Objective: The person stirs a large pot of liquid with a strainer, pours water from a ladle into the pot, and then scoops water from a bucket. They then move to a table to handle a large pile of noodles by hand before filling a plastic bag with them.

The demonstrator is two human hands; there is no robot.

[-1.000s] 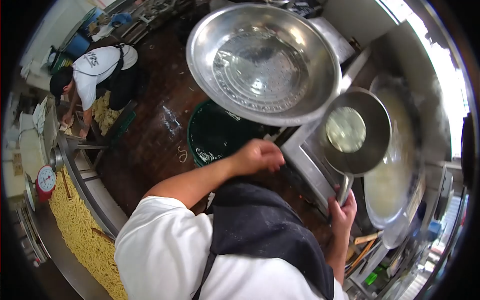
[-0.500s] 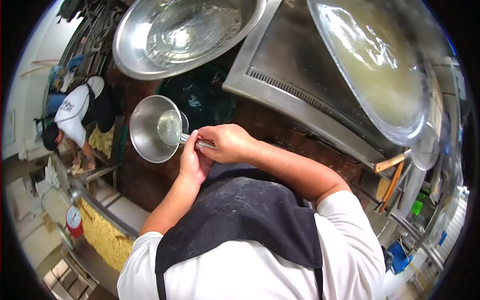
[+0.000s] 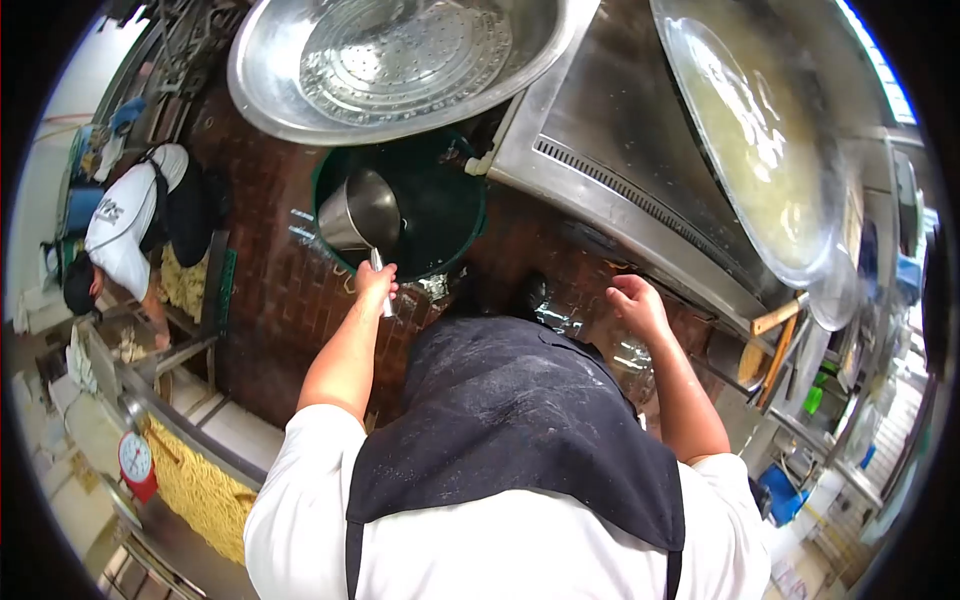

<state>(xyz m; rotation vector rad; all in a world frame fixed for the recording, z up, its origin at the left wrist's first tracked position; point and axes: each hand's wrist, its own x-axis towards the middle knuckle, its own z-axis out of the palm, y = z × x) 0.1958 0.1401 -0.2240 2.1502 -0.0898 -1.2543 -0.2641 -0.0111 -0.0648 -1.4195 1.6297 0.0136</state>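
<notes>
My left hand (image 3: 374, 282) is closed around the handle of a deep metal dipper (image 3: 360, 212). The dipper is tilted on its side over a dark green tub (image 3: 480, 212) on the floor. My right hand (image 3: 637, 303) is off the dipper, out to the right beside the front of the steel stove (image 3: 620, 215). Its fingers are loosely bent and apart, with nothing in them. Above the tub stands a wide steel basin (image 3: 262, 108) with water over a perforated round plate.
At upper right, a large pot (image 3: 735, 215) of cloudy liquid sits on the stove, wooden-handled tools (image 3: 785, 350) hanging below it. To the left a person (image 3: 135, 225) bends over a work surface. Noodles (image 3: 200, 490) and a dial scale (image 3: 136, 460) lie at lower left. Brick floor (image 3: 280, 290) looks wet.
My right hand has let go of the dipper's handle and moved right. My left hand keeps hold, and the dipper has swung from upright-facing to tilted over the green tub.
</notes>
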